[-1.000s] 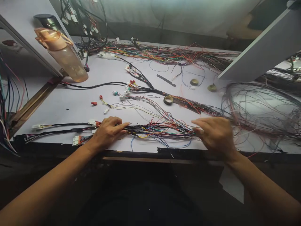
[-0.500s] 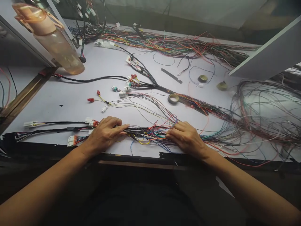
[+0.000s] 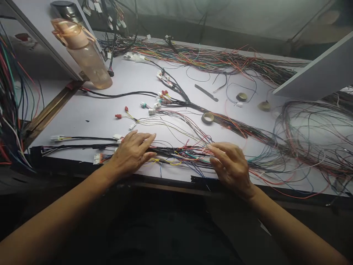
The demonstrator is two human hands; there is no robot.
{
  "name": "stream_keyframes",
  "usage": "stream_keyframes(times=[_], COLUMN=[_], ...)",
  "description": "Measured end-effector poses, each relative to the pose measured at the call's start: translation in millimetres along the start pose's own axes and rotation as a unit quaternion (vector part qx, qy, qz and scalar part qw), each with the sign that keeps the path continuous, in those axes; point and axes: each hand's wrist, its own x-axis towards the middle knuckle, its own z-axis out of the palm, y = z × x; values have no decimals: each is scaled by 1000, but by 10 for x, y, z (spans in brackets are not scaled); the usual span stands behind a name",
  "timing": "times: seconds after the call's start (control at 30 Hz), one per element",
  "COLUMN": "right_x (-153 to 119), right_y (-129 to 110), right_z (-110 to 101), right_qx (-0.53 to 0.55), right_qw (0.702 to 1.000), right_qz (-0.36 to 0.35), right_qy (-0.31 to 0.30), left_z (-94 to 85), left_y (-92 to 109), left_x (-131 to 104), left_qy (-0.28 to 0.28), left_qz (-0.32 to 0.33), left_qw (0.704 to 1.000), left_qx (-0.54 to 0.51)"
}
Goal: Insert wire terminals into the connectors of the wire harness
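Observation:
A wire harness (image 3: 182,151) of many coloured wires lies along the front of the white table. My left hand (image 3: 132,151) rests flat over its left part, fingers spread, with the wires passing underneath. White connectors show beyond that hand, and an orange-and-white connector (image 3: 97,158) sits just left of the wrist. Over the wires to the right, my right hand (image 3: 230,163) is raised a little, thumb and fingers apart with nothing between them. Behind the hands lies a thin wire branch with a white connector (image 3: 132,126) and a red connector (image 3: 118,116).
Another harness (image 3: 202,109) runs across the middle, beside a tape roll (image 3: 207,117). A bottle (image 3: 89,59) stands at the back left near a panel. Long loose wires (image 3: 209,55) line the back; a wire tangle (image 3: 292,136) spreads at right. A white panel (image 3: 317,60) juts in there.
My right hand has let go of the wires, lifted and opened. The fingers of my left hand have spread out over the harness. The whole view has shifted slightly leftward.

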Motion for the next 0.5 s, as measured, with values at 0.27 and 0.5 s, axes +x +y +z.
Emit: stream_keyframes(times=[0.27,0.5], right_x=[192,-116], right_y=[-362,-129], right_z=[460,320], right_qx=[-86,-87], right_qw=[977,958], right_qz=[-47,0], right_qy=[-191,-272], left_z=[107,143], left_y=[332,264], left_x=[-101,-138], left_qy=[-86,-107], left_qz=[-37,-68], left_qw=[995,992], left_qx=[35,-22])
